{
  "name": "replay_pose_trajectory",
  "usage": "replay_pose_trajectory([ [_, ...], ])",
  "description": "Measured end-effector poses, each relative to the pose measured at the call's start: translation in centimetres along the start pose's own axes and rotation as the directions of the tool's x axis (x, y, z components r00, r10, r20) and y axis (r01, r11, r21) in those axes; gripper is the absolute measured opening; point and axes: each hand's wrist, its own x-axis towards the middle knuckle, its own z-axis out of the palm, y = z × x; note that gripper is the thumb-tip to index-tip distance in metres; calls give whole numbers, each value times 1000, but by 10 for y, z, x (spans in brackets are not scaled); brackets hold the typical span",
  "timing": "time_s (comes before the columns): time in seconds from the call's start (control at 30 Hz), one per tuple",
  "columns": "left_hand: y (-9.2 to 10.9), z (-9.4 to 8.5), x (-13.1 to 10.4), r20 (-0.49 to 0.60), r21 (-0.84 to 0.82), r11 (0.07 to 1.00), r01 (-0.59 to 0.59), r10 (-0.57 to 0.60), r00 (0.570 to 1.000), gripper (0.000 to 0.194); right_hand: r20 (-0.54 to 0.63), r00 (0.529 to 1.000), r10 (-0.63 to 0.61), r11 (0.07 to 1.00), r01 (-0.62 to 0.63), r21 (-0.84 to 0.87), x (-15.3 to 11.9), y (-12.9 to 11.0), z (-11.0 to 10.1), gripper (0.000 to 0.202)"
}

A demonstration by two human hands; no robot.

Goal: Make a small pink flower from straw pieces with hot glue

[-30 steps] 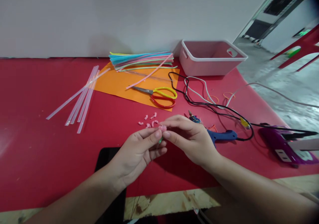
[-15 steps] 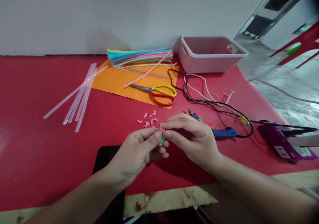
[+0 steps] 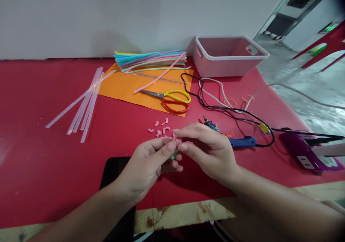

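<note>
A small pink and green piece (image 3: 178,142) is pinched between the thumb and fingers of my left hand (image 3: 148,161). My right hand (image 3: 211,148) meets it from the other side, thumb and index fingertip at the pink part; the lower green part shows between the hands. Just beyond my fingertips, several short curled pink bits (image 3: 166,129) lie on the red tabletop (image 3: 48,170). Scissors (image 3: 176,101) with yellow and red handles rest on an orange sheet (image 3: 121,89), with a bundle of coloured fuzzy stems (image 3: 151,60) behind them.
Clear glue sticks (image 3: 87,105) lie at the left. A blue glue gun (image 3: 244,142) with a black cord is right of my hands, near a purple power strip (image 3: 309,152). A pink bin (image 3: 229,64) stands at the back. A black device (image 3: 115,168) is partly under my left forearm.
My fingers have shifted slightly around the small piece, and more of its pink part shows. The view has moved very slightly; the objects on the table lie as before.
</note>
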Motion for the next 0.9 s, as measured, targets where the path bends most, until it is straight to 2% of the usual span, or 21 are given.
replay_pose_trajectory([
  [0.2, -3, -5, -2, 10, 49, 998, 44, -45, 999, 23, 42, 998, -51, 998, 49, 50, 1, 1, -2, 20],
  [0.37, -1, -2, -2, 26, -14, 999, 38, -37, 999, 20, 41, 999, -9, 999, 7, 48, 2, 2, -2, 17],
  [0.47, -1, -1, -1, 27, -65, 997, 50, -48, 998, 21, 49, 996, 79, 989, -84, 118, 2, 2, -2, 17],
  [0.57, -2, -2, -1, 39, -116, 988, 101, -97, 995, 24, 137, 970, 202, 944, -230, 237, 2, 2, -1, 20],
  [0.67, -1, -2, 0, 53, -126, 982, 142, -136, 989, 26, 205, 941, 271, 884, -327, 333, 2, 3, 0, 15],
  [0.9, -3, 0, -1, 33, -70, 993, 98, -96, 995, 32, 179, 891, 418, 800, -454, 392, 4, 3, 3, 7],
])
